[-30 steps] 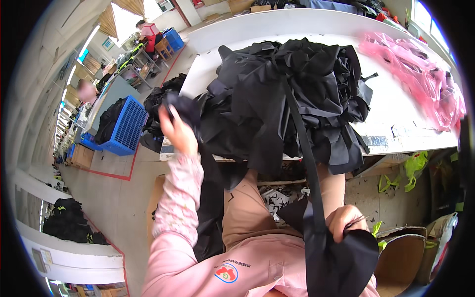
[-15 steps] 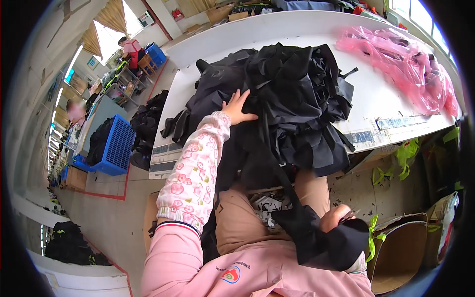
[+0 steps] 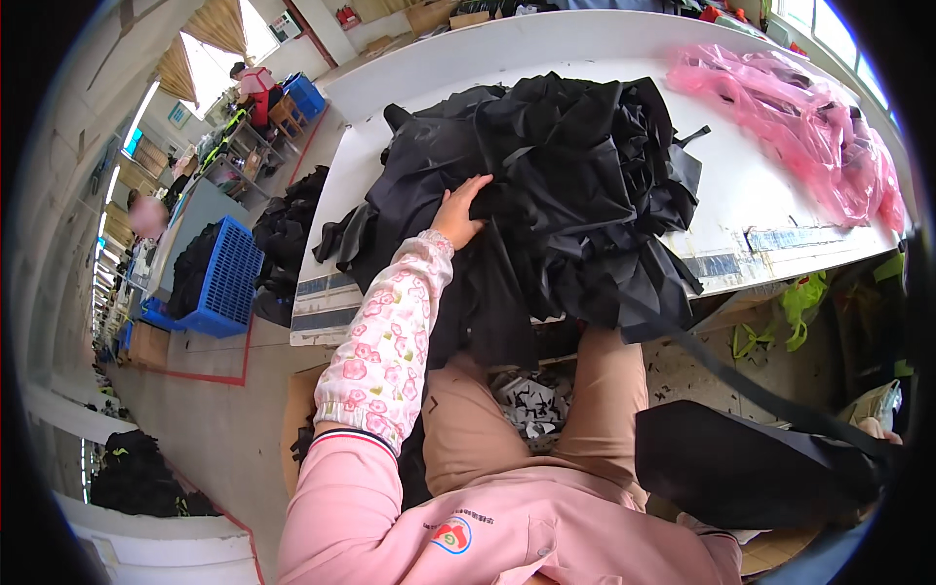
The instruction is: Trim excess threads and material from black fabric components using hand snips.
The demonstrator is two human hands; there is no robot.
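Blue crate point(image 3: 226, 278) off by the aisle, then the left hand point(image 3: 460, 212) presses flat, fingers spread, into the black fabric heap point(image 3: 575, 185) on the white table point(image 3: 760, 210). Soft, floppy, probably slippery stuff; best pinched at an edge. Right hand point(image 3: 880, 430) barely shows; its grip on the black piece point(image 3: 751, 468) I cannot tell.

Left hand point(image 3: 460, 210), earlier raised with fabric, now rests on the black pile point(image 3: 546, 185); right hand point(image 3: 877, 429) has swung its bag point(image 3: 751, 468) outward.
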